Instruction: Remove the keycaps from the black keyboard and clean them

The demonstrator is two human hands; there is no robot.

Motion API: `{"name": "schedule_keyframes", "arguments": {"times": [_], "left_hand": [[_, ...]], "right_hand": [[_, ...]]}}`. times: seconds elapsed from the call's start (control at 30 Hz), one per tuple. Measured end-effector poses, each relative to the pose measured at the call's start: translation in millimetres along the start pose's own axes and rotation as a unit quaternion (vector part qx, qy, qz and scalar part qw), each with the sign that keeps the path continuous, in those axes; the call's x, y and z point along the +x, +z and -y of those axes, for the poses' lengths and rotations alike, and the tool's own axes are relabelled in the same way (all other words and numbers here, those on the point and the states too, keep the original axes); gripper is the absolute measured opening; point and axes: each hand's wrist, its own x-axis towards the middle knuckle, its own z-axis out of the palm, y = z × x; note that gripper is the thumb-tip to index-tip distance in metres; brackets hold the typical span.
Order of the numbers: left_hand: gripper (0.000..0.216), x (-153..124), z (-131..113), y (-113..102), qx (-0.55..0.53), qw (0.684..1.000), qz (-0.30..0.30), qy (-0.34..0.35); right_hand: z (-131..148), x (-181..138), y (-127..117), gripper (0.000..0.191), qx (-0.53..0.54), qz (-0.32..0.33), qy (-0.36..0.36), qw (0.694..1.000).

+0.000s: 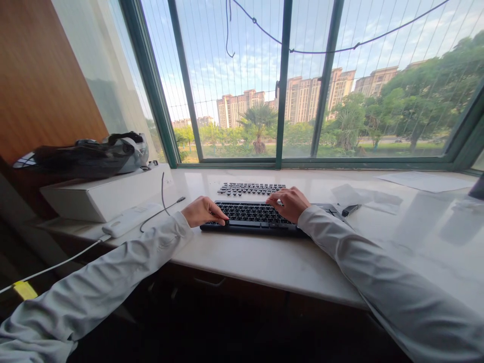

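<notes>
A black keyboard lies on the white marble sill-desk in front of the window. My left hand rests on its left end, fingers curled down onto the keys. My right hand lies on its upper right part, fingers bent and touching the keys. Neither hand holds anything. Behind the keyboard lie loose dark keycaps in rows. Both arms wear pale long sleeves.
A white box with a dark bag on it stands at the left. A white charger block with cables lies beside it. Papers and a small dark object lie at the right. The window is straight ahead.
</notes>
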Motion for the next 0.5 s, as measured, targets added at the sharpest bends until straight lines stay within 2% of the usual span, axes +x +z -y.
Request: {"name": "schedule_keyframes", "arguments": {"times": [0.3, 0.5], "left_hand": [[0.024, 0.7, -8.3, -4.7, 0.09, 0.995, 0.001, 0.03], [0.02, 8.7, -15.4, -9.2, 0.154, 0.987, 0.04, 0.032]], "right_hand": [[-0.9, -0.6, 1.4, 0.026, -0.004, 0.002, -0.01, 1.0], [-1.1, -0.6, 1.7, 0.026, -0.01, 0.002, -0.02, 1.0]]}}
